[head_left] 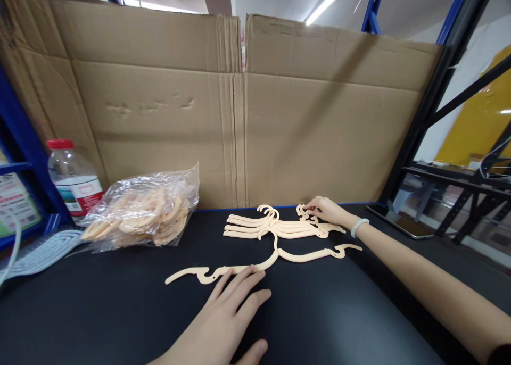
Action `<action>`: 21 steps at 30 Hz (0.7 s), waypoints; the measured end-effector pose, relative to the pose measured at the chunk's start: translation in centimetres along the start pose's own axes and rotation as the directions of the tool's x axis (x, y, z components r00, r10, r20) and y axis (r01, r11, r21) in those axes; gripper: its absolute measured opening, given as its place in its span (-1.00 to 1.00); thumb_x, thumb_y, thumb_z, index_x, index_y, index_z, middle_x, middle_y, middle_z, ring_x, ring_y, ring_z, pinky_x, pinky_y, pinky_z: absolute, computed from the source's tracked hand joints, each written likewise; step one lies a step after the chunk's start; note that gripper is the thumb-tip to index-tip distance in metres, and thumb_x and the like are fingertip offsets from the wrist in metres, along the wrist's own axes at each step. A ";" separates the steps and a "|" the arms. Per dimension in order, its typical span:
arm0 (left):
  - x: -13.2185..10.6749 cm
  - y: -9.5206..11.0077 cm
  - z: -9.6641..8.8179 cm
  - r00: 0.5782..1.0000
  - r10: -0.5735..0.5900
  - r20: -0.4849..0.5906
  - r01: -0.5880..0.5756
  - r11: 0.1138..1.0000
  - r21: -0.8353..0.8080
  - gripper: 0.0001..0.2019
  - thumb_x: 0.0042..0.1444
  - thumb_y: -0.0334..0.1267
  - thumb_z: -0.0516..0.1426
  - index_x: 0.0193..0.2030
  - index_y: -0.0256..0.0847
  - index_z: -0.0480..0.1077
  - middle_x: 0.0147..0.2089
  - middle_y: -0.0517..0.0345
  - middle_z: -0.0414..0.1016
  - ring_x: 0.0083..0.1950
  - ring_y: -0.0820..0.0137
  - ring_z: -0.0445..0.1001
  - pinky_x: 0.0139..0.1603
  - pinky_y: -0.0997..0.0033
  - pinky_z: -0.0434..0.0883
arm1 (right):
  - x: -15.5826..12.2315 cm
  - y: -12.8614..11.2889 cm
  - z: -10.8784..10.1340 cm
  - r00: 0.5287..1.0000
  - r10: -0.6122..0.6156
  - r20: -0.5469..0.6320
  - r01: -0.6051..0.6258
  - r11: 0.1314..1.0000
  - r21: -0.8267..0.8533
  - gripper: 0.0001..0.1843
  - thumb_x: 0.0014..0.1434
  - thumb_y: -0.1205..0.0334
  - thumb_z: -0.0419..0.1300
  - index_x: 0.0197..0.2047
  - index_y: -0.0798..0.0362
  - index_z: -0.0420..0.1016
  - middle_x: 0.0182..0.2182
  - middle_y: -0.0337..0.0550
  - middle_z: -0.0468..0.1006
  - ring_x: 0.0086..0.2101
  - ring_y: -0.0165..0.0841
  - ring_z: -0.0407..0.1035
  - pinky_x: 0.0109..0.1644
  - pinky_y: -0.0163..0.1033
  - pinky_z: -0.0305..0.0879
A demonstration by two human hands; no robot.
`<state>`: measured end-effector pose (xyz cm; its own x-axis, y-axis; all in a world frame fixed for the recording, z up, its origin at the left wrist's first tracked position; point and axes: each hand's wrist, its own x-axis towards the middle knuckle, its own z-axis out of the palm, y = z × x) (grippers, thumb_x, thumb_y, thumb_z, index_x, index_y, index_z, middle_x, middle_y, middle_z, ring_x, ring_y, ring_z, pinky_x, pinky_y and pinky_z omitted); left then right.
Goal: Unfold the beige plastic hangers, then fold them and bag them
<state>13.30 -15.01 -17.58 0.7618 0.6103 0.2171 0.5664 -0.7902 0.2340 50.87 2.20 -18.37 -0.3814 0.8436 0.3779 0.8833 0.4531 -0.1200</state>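
Observation:
My left hand lies flat and open on the black table, fingertips touching the left arm of a single cream plastic hanger lying in front of me. Behind it rests a stack of several cream hangers. My right hand, with a white bead bracelet at the wrist, reaches to the stack's right end, fingers curled and pinching small cream hanger parts there.
A clear plastic bag of cream plastic pieces sits at the left, a red-capped water bottle beside it. A cardboard wall stands behind. Blue shelf posts left; a dark tablet and black rack frame right.

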 end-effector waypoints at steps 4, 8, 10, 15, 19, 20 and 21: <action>0.0 0.3 -0.2 1.000 -0.008 -0.030 0.008 1.000 -0.018 -0.50 0.09 -0.31 0.16 0.22 -0.07 0.31 0.34 -0.01 0.25 0.36 0.04 0.17 0.31 -0.17 0.13 | -0.4 -0.1 -0.7 0.996 -0.023 -0.090 0.026 0.999 0.032 -0.80 0.13 0.40 0.17 -0.26 0.05 0.61 -0.33 -0.10 0.63 -0.26 -0.25 0.47 -0.13 -0.19 0.39; 0.0 0.3 -0.1 0.998 0.018 -0.061 -0.022 0.997 -0.079 -0.48 0.06 -0.35 0.17 0.21 -0.05 0.32 0.33 0.00 0.28 0.35 0.03 0.18 0.32 -0.13 0.12 | -0.9 -1.3 -2.9 0.963 0.009 -0.270 0.011 0.997 0.072 -0.84 0.18 0.31 0.14 -0.31 0.05 0.57 -0.34 -0.08 0.59 -0.28 -0.26 0.44 -0.17 -0.17 0.38; 0.0 0.1 0.1 0.995 0.019 -0.098 -0.031 0.991 -0.129 -0.47 0.05 -0.39 0.16 0.20 -0.03 0.32 0.31 0.02 0.30 0.35 0.04 0.17 0.34 -0.13 0.09 | -1.2 -3.0 -3.9 0.927 0.035 -0.374 0.001 0.995 0.096 -0.83 0.22 0.24 0.12 -0.29 0.04 0.55 -0.28 -0.06 0.56 -0.28 -0.27 0.43 -0.20 -0.17 0.38; 0.4 0.0 0.8 0.990 -0.089 -0.105 0.034 0.899 -0.436 -0.59 0.15 -0.32 0.11 0.16 -0.01 0.31 0.21 0.02 0.38 0.20 0.14 0.34 0.23 0.05 0.29 | -3.2 -10.9 -4.4 0.865 0.243 -0.440 0.086 0.791 0.605 -0.84 0.16 0.13 0.23 -0.29 0.05 0.49 -0.38 -0.13 0.54 -0.38 -0.33 0.44 -0.29 -0.21 0.41; 1.4 0.3 1.1 0.949 -0.311 0.045 0.217 0.547 -0.809 -0.70 0.19 -0.18 0.10 0.05 -0.14 0.36 0.00 -0.03 0.47 -0.18 0.29 0.49 -0.21 0.29 0.47 | -5.9 -17.8 -2.9 0.972 0.185 -0.147 0.051 0.445 0.894 -0.84 0.13 0.17 0.28 -0.28 0.04 0.42 -0.45 -0.22 0.49 -0.44 -0.40 0.43 -0.34 -0.27 0.43; 1.6 0.4 1.1 0.942 -0.328 0.077 0.227 0.450 -0.864 -0.70 0.18 -0.14 0.12 0.02 -0.17 0.37 -0.04 -0.03 0.47 -0.26 0.33 0.48 -0.32 0.36 0.46 | -6.6 -19.1 -2.5 0.991 0.113 -0.072 0.023 0.386 0.922 -0.85 0.14 0.19 0.27 -0.30 0.05 0.40 -0.44 -0.22 0.49 -0.44 -0.41 0.44 -0.33 -0.28 0.43; 1.8 0.5 1.2 0.936 -0.341 0.090 0.223 0.375 -0.900 -0.69 0.16 -0.11 0.15 0.00 -0.19 0.38 -0.09 -0.02 0.48 -0.31 0.37 0.46 -0.39 0.41 0.42 | -7.1 -20.1 -2.1 0.998 0.058 -0.014 -0.007 0.343 0.939 -0.87 0.14 0.21 0.27 -0.30 0.05 0.39 -0.42 -0.22 0.50 -0.43 -0.41 0.45 -0.31 -0.27 0.44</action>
<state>15.29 -14.38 -18.21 0.5477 0.8358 0.0379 0.0999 -0.1103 0.9889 36.41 -13.52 -16.72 -0.3254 0.8645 0.3831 0.0496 0.4202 -0.9061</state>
